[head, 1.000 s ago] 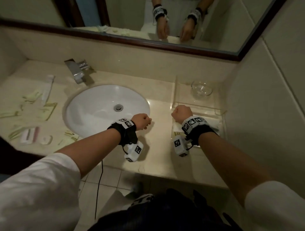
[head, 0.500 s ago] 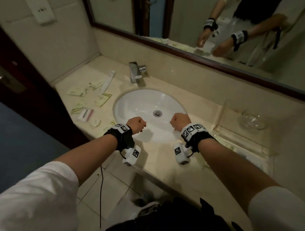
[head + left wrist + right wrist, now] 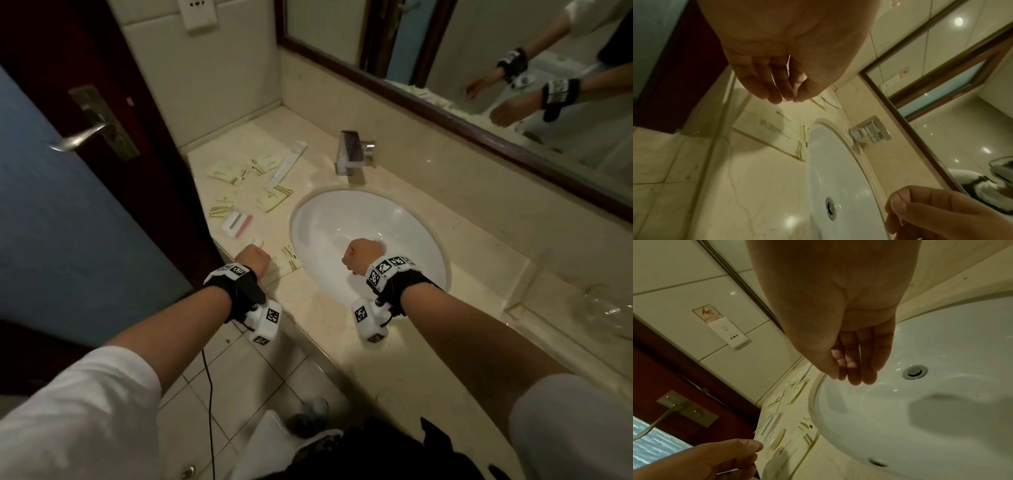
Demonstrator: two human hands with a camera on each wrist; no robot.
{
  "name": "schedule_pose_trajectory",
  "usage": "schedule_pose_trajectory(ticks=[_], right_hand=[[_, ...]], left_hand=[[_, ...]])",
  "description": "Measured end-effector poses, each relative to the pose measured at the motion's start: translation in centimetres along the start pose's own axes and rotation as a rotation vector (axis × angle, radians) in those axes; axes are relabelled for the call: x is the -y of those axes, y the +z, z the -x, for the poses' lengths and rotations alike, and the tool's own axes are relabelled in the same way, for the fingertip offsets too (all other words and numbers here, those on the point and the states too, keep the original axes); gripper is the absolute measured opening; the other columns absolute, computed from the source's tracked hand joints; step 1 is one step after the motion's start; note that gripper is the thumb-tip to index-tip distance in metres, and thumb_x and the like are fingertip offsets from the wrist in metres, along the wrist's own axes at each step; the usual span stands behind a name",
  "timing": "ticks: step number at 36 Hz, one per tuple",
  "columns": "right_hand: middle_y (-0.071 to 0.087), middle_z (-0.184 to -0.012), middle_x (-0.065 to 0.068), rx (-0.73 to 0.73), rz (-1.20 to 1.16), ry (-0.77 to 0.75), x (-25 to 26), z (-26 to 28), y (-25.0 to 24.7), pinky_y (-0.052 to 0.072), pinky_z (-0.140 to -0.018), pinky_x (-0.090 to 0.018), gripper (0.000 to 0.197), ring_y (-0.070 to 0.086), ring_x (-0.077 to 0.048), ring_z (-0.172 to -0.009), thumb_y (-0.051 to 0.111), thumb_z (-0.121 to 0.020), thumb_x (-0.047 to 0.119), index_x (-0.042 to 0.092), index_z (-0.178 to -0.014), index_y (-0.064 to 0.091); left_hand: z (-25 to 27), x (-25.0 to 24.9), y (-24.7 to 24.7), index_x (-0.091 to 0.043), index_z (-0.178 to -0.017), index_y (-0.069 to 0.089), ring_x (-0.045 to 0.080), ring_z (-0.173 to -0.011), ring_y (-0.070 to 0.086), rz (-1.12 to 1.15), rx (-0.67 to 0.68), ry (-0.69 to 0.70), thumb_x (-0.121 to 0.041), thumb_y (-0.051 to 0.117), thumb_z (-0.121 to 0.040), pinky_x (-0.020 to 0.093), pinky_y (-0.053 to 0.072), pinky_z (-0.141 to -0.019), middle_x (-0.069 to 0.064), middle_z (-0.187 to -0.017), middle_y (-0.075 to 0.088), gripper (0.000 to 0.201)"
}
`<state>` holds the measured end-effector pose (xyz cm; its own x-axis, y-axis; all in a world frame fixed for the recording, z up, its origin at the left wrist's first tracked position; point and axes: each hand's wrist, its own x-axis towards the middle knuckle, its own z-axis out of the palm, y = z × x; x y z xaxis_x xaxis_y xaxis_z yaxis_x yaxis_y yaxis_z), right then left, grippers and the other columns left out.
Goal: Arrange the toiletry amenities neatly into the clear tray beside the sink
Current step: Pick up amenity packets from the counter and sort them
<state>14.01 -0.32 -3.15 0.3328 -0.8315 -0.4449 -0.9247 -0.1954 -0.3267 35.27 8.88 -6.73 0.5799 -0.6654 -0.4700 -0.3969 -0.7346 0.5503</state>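
Sachets (image 3: 270,198), flat glossy cream, lie scattered at the left end of the marble counter (image 3: 342,308) beside the oval white basin (image 3: 370,219); the clear tray (image 3: 520,291) sits at the right end. Left hand (image 3: 251,262) and right hand (image 3: 361,255) hover fisted, holding nothing.

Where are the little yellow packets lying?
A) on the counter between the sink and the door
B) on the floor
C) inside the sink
A: the packets lie scattered on the counter, between the sink and the door.
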Motion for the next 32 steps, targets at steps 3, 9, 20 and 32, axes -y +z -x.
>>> schedule_pose_trajectory(ticks=[3,9,20,32], right_hand=[[0.072,-0.091,-0.013,0.039,-0.012,-0.014,1.4,-0.4,0.4,0.051,-0.075,-0.03,0.022,0.068,-0.029,-0.088,0.052,-0.089,0.017,0.009,-0.07,0.057],[0.073,-0.086,-0.012,0.095,0.006,-0.027,3.3,-2.8,2.7,0.056,-0.075,-0.034,0.018,0.07,-0.028,-0.08,0.055,-0.084,0.019,0.009,-0.071,0.063],[0.061,-0.082,-0.008,0.102,0.015,-0.006,5.6,-6.1,6.6,0.043,-0.064,-0.027,0.019,0.064,-0.029,-0.085,0.058,-0.084,0.029,0.012,-0.078,0.052],[0.058,-0.078,-0.006,0.133,-0.009,0.051,6.3,-7.9,8.4,0.045,-0.061,-0.028,0.017,0.056,-0.023,-0.067,0.054,-0.079,0.027,0.012,-0.077,0.047]], left_hand=[[-0.7,0.9,-0.5,0.001,-0.095,0.057,0.04,-0.103,0.059,-0.003,-0.007,-0.057,-0.017,0.045,-0.094,0.038,0.047,-0.083,0.026,-0.109,0.062,0.021],[-1.3,2.8,-1.1,0.002,-0.108,0.063,0.035,-0.104,0.06,0.003,0.022,-0.123,-0.025,0.058,-0.089,0.037,0.051,-0.09,0.018,-0.11,0.065,0.033],[-3.8,6.6,-0.8,-0.014,-0.087,0.054,0.027,-0.089,0.065,0.265,0.105,-0.175,-0.042,0.074,-0.072,0.045,0.056,-0.088,0.009,-0.087,0.063,0.038],[-3.4,6.2,-1.3,-0.014,-0.07,0.053,0.027,-0.081,0.068,0.279,0.169,-0.17,-0.042,0.076,-0.073,0.045,0.057,-0.084,0.007,-0.077,0.063,0.037]])
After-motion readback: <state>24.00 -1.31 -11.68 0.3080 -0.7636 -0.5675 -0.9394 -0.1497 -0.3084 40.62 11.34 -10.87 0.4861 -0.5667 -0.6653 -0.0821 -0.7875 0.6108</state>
